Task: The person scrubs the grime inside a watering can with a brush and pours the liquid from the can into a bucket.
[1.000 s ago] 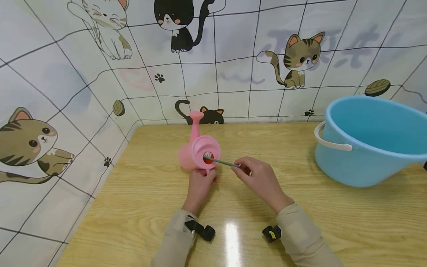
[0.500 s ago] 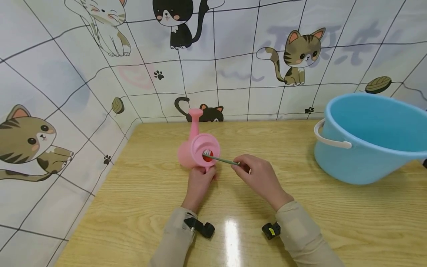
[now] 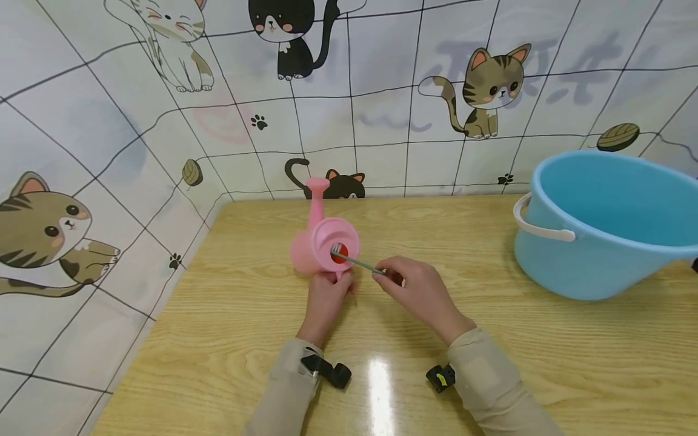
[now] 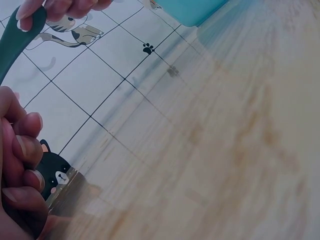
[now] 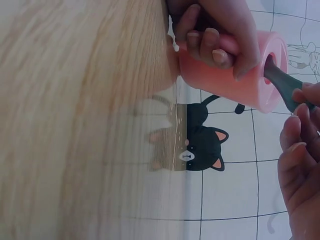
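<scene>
A pink watering can (image 3: 306, 251) stands on the wooden table, its round opening facing me and its spout pointing to the back wall. My left hand (image 3: 326, 303) grips its handle; the curled fingers (image 5: 210, 46) show in the right wrist view. Between thumb and fingers, my right hand (image 3: 422, 293) pinches the end of a green toothbrush (image 3: 360, 263). Its white bristle head is at the opening, bristles upward, with red visible inside the can. In the left wrist view the thick toothbrush handle (image 4: 19, 37) appears at upper left.
To the right stands a large light blue bucket (image 3: 583, 266) with a white handle (image 3: 545, 234). Cat-patterned wall covering (image 3: 382, 121) borders the table (image 3: 229, 339) at the back and left. Black wrist cameras sit on both sleeves.
My right hand has shifted slightly left, and the toothbrush head reaches a little farther into the opening. The left hand and the watering can hold their place; the head view has tilted slightly.
</scene>
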`<state>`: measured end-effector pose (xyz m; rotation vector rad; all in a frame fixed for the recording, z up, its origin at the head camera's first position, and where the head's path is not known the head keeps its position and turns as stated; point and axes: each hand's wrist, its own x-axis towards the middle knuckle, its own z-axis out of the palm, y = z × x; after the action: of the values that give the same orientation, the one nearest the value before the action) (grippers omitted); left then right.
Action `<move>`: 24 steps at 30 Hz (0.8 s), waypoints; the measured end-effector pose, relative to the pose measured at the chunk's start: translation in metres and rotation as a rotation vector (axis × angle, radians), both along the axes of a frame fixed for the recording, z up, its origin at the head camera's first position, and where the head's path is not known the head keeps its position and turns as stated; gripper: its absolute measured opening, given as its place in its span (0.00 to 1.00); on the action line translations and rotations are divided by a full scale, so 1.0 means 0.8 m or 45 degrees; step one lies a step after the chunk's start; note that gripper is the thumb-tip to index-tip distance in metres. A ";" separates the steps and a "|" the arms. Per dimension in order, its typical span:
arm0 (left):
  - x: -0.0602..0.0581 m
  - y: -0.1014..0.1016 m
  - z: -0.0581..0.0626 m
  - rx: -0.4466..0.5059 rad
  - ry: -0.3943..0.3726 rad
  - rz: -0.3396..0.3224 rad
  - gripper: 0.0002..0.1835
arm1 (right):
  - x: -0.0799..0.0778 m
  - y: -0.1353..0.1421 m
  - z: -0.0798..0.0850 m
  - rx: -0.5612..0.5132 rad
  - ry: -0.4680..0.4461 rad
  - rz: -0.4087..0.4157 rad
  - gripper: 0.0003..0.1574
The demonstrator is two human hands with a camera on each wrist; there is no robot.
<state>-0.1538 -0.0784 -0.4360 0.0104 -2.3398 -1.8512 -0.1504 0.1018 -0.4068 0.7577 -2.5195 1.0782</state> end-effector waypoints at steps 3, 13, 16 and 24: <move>0.002 0.000 0.002 -0.018 0.008 0.001 0.15 | 0.001 -0.003 0.000 0.004 -0.011 0.043 0.09; 0.001 0.001 0.002 -0.038 -0.013 0.002 0.17 | -0.002 0.003 -0.002 -0.028 -0.157 0.051 0.13; -0.005 -0.001 -0.009 -0.030 -0.021 0.005 0.18 | -0.003 0.006 -0.001 -0.024 -0.179 0.052 0.14; -0.021 -0.006 -0.040 -0.020 -0.012 0.013 0.18 | -0.006 0.009 -0.001 -0.002 -0.173 0.055 0.11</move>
<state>-0.1705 -0.0836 -0.4677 0.0292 -2.3564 -1.8316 -0.1551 0.1089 -0.4072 0.7663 -2.6255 1.1831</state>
